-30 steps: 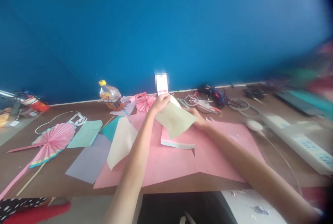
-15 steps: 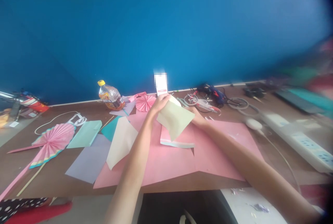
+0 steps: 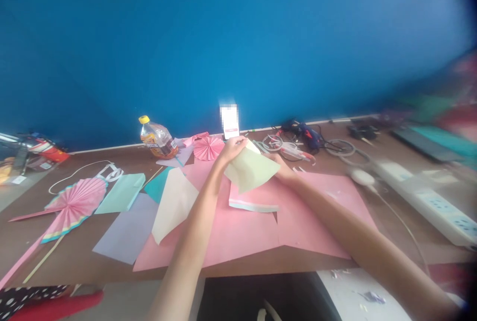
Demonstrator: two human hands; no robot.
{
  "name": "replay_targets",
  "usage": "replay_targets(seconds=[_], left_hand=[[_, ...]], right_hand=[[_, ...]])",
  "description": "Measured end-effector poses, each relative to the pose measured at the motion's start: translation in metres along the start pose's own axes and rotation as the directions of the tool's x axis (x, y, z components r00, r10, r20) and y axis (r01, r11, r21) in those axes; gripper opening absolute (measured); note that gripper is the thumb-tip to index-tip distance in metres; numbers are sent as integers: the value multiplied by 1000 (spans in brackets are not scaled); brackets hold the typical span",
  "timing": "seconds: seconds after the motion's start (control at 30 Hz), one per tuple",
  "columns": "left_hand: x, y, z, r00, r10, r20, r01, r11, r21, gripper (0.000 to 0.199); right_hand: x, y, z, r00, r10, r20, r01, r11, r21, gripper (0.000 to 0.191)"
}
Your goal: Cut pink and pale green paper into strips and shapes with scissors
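A pale yellow-green sheet of paper (image 3: 251, 168) is held up off the table, its lower edge bowed. My left hand (image 3: 235, 147) grips its upper left edge with bent fingers. On the other side my right hand (image 3: 283, 168) holds the right edge; the sheet and wrist hide most of its fingers. Directly below lies a pink paper piece (image 3: 257, 200) with a white and light blue strip along its front edge. Under that, large pink sheets (image 3: 242, 241) spread over the table (image 3: 74, 261).
To the left lie a cream sheet (image 3: 173, 204), a lilac sheet (image 3: 126, 234), mint paper (image 3: 122, 192) and a pleated pink fan (image 3: 74, 201). Behind are a bottle (image 3: 158, 139), a pink rosette (image 3: 208, 148) and a lit phone (image 3: 230, 122). A power strip (image 3: 428, 201) and cables stand right.
The yellow-green sheet has changed from a pointed, hanging corner to a rounder curve, its lower edge raised. Both hands keep hold of it and have barely moved.
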State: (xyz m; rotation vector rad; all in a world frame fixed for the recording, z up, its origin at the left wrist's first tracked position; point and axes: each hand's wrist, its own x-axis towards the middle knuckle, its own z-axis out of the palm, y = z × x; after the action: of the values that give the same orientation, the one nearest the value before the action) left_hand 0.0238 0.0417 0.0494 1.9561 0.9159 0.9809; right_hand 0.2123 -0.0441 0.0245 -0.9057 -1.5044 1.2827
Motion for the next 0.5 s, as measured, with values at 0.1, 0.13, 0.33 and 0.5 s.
replay_targets(seconds=[0.1, 0.13, 0.33, 0.5], left_hand=[[-1, -2, 0, 1000, 1, -26, -1, 1000, -3, 36], [-1, -3, 0, 1000, 5, -31, -5, 1000, -2, 35], [3, -10, -13, 980, 49, -191, -41, 998, 50, 30], [-3, -16, -37, 874, 84, -479, 7, 983, 184, 32]], right_hand=[[-1, -2, 1, 1000, 22, 4, -22, 1000, -22, 29], [-1, -3, 1, 1000, 28, 6, -28, 999, -29, 29], [0, 5, -2, 997, 70, 46, -68, 997, -39, 24], [8, 15, -8, 994, 85, -66, -77, 991, 108, 31]])
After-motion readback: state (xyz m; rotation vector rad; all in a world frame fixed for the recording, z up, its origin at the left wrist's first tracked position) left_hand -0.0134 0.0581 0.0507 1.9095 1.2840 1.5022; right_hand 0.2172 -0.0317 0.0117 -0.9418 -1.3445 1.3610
